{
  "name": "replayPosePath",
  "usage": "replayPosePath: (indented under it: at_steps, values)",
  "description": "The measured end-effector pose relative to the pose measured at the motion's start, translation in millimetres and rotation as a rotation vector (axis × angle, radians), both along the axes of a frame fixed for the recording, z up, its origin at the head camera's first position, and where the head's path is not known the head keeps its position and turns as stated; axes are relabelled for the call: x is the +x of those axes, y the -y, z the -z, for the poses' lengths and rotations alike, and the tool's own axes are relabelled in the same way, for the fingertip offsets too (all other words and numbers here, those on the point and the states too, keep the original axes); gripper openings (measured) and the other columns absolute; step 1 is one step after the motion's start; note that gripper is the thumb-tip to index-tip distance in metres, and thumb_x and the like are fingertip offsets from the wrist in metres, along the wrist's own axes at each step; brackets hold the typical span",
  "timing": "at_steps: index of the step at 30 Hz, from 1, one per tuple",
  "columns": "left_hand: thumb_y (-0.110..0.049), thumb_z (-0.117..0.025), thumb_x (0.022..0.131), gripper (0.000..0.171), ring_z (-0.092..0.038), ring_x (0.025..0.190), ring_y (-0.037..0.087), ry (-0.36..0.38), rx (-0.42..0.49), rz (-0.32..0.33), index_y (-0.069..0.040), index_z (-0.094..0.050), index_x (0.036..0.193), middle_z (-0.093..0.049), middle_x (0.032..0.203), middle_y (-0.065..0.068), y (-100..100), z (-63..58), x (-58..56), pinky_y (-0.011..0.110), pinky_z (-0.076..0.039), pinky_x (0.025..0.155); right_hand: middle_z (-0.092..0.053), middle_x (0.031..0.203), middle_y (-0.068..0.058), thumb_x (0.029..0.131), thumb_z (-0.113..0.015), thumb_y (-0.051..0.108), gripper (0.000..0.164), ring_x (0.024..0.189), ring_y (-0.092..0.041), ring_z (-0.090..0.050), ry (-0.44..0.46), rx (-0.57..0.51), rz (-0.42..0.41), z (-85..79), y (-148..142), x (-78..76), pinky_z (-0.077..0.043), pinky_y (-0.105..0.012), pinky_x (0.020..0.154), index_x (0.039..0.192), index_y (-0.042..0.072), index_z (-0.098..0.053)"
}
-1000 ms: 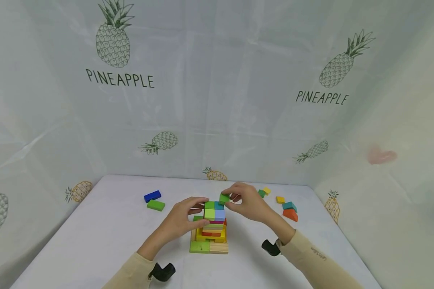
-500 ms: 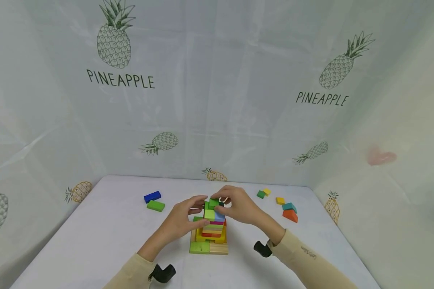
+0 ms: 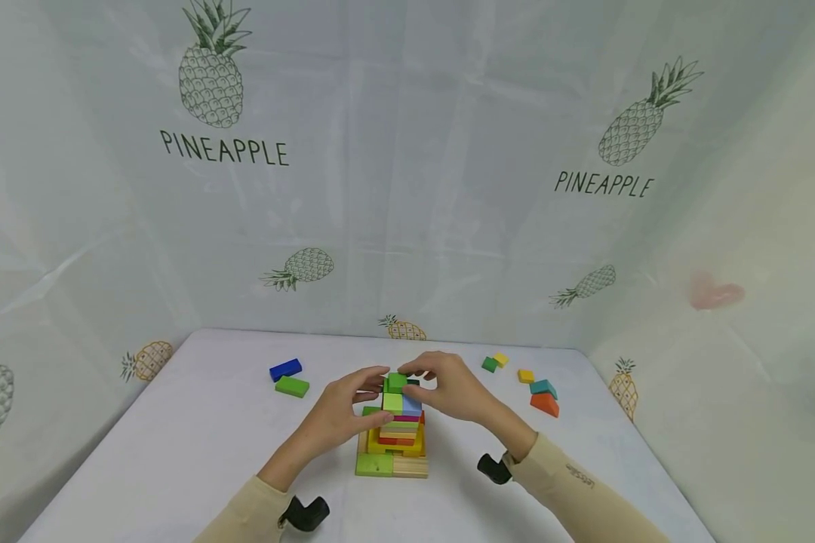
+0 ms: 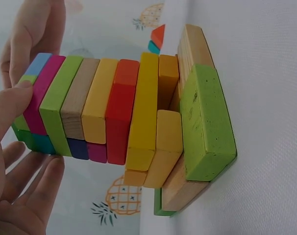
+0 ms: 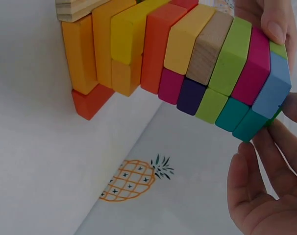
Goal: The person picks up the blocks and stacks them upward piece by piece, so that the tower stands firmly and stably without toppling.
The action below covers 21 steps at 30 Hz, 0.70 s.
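Note:
A tower of coloured wooden blocks [image 3: 399, 425] stands upright on a light green and bare-wood base [image 3: 375, 465] in the middle of the table. My left hand [image 3: 339, 413] steadies the tower near its top, thumb on the front and fingers around the back. At the tower's top, a green block [image 3: 397, 382] is pinched at its right side between the thumb and fingers of my right hand [image 3: 451, 390]. In the left wrist view, magenta, light green, wood and red layers [image 4: 118, 122] show between the top and the base. The right wrist view shows little of the pinched block, mostly hidden by fingers.
On the table's left lie a blue block [image 3: 286, 369] and a green block [image 3: 292, 387]. To the right are small green [image 3: 490, 364] and yellow [image 3: 526, 375] blocks, a teal block [image 3: 544, 388] and an orange block [image 3: 545, 405]. A pineapple-print curtain hangs behind the table.
My right hand has carried the green block leftward from the tower's right edge onto the left part of its top. The left hand has stayed in place.

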State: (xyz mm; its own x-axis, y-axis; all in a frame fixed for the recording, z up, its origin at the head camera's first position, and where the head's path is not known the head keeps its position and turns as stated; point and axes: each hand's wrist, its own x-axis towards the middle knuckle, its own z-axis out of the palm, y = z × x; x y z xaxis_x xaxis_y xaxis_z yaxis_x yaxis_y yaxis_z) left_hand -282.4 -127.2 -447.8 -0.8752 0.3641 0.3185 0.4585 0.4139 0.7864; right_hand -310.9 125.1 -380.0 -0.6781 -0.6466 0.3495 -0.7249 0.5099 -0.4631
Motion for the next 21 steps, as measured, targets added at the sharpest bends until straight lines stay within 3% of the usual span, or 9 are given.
replayPosePath:
  at_steps: [4, 8, 15, 21]
  values:
    - [-0.041, -0.087, 0.089, 0.078, -0.067, 0.127, 0.017, -0.011, -0.013, -0.007, -0.023, -0.051, 0.156, -0.064, 0.143, -0.003, -0.3, -0.2, 0.2, 0.035, -0.056, 0.105, -0.076, 0.112, 0.004, 0.097, -0.081, 0.019, 0.028, 0.100, -0.012, -0.069, 0.000, -0.010, 0.003, 1.9, 2.8, -0.3, -0.063, -0.039, 0.088, 0.123, 0.012, -0.078]
    - [-0.042, -0.087, 0.089, 0.078, -0.066, 0.128, 0.018, -0.011, -0.007, 0.002, -0.025, -0.050, 0.157, -0.064, 0.144, -0.002, -0.5, -0.4, 0.0, 0.037, -0.056, 0.105, -0.076, 0.111, 0.003, 0.096, -0.082, 0.017, 0.028, 0.097, -0.012, -0.069, 0.018, -0.029, 0.011, 2.3, 4.0, 0.4, -0.063, -0.043, 0.088, 0.123, 0.011, -0.078]
    - [-0.040, -0.087, 0.089, 0.078, -0.066, 0.129, 0.018, -0.015, -0.004, 0.006, -0.033, -0.049, 0.156, -0.066, 0.142, -0.003, 0.4, 0.6, -1.1, 0.039, -0.056, 0.106, -0.076, 0.112, 0.004, 0.096, -0.082, 0.020, 0.029, 0.097, -0.013, -0.070, 0.020, -0.027, 0.016, 4.4, 6.3, -0.7, -0.063, -0.035, 0.085, 0.124, 0.013, -0.078]
    - [-0.039, -0.087, 0.089, 0.077, -0.067, 0.128, 0.018, -0.026, -0.010, 0.009, -0.032, -0.048, 0.156, -0.066, 0.140, -0.002, 0.8, 0.8, -1.5, 0.036, -0.056, 0.105, -0.076, 0.112, 0.004, 0.096, -0.082, 0.021, 0.029, 0.097, -0.016, -0.070, 0.027, -0.038, 0.022, 7.9, 6.7, -2.0, -0.063, -0.041, 0.085, 0.123, 0.013, -0.078]
